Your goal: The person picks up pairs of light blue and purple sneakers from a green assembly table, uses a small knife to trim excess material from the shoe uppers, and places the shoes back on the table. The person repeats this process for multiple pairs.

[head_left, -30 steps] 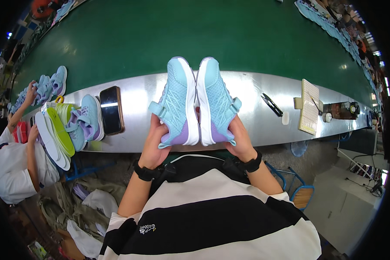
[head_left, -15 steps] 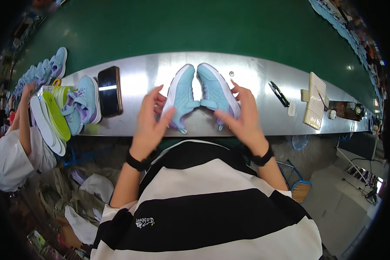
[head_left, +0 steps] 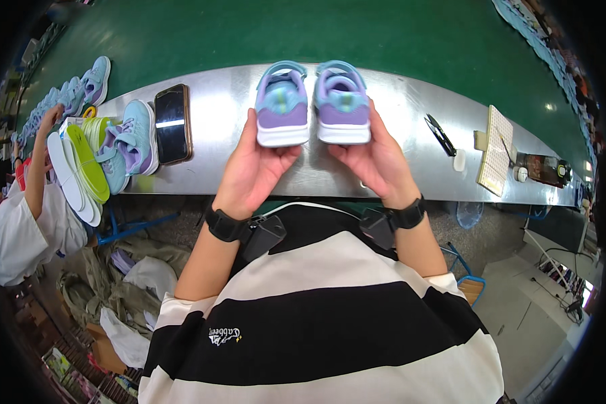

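Observation:
A light-blue and purple sneaker (head_left: 283, 116) with a white sole is in my left hand (head_left: 254, 165), its heel turned toward me. My right hand (head_left: 378, 161) holds the matching sneaker (head_left: 343, 114) beside it, also heel toward me. Both palms face up, with fingers curled under and along the outer sides of the soles; some fingertips are hidden behind the shoes. A narrow gap separates the two sneakers, which appear raised above the metal tabletop (head_left: 215, 128).
Left of my hands lie a phone (head_left: 173, 124), another pair of blue sneakers (head_left: 136, 138), green insoles (head_left: 87, 161) and white insoles (head_left: 67, 175). To the right are black snips (head_left: 440, 136), a notepad (head_left: 495, 151) and a dark bottle (head_left: 547, 170). A co-worker's arm (head_left: 37, 161) reaches in at far left.
Both sneakers have been taken hold of and lifted. They have tipped from lying on their sides with toes away to showing their heels, and my palms have turned up beneath them.

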`<control>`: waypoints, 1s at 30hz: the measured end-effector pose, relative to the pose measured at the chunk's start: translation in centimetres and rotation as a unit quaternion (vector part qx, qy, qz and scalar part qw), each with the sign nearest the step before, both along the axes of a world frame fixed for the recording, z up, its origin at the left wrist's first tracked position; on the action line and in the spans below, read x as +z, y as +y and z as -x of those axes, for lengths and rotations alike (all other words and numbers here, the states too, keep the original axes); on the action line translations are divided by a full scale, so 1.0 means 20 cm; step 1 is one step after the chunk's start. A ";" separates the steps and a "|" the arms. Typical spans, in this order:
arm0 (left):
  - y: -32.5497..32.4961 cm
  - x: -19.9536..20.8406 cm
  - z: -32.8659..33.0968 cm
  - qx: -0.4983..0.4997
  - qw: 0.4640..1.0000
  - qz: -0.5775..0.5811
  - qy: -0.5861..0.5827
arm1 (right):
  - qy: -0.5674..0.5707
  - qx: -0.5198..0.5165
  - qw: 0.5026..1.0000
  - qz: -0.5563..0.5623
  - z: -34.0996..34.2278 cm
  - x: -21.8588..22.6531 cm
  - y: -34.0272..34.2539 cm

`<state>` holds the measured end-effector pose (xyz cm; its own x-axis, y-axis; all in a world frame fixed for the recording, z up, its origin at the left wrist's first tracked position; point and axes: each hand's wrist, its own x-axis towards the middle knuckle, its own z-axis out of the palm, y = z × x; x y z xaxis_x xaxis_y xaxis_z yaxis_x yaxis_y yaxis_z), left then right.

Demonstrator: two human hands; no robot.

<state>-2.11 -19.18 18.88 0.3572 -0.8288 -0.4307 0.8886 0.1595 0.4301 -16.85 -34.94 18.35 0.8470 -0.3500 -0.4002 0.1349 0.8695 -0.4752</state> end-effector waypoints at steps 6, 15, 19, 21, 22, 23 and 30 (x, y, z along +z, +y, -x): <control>-0.06 0.03 0.04 0.018 0.998 -0.015 -0.056 | -0.049 0.001 0.999 0.024 -0.07 0.02 0.00; -0.02 0.07 -0.01 0.080 0.809 -0.239 -0.530 | 0.077 -0.107 0.987 0.096 0.05 -0.05 0.00; -0.12 0.15 -0.02 0.055 0.783 -0.074 -0.615 | 0.010 -0.037 0.998 0.055 0.16 -0.11 0.00; -0.18 0.21 -0.01 0.041 0.750 -0.030 -0.659 | 0.001 -0.012 0.997 0.083 0.18 -0.11 0.01; -0.20 0.24 0.00 0.041 0.750 -0.024 -0.659 | -0.001 -0.009 0.996 0.087 0.19 -0.10 0.01; -0.22 0.27 0.01 0.041 0.751 -0.018 -0.659 | -0.003 -0.006 0.996 0.092 0.19 -0.09 0.01; -0.20 0.40 0.00 -0.015 0.713 -0.042 -0.699 | 0.003 -0.012 0.980 0.198 0.17 0.05 0.01</control>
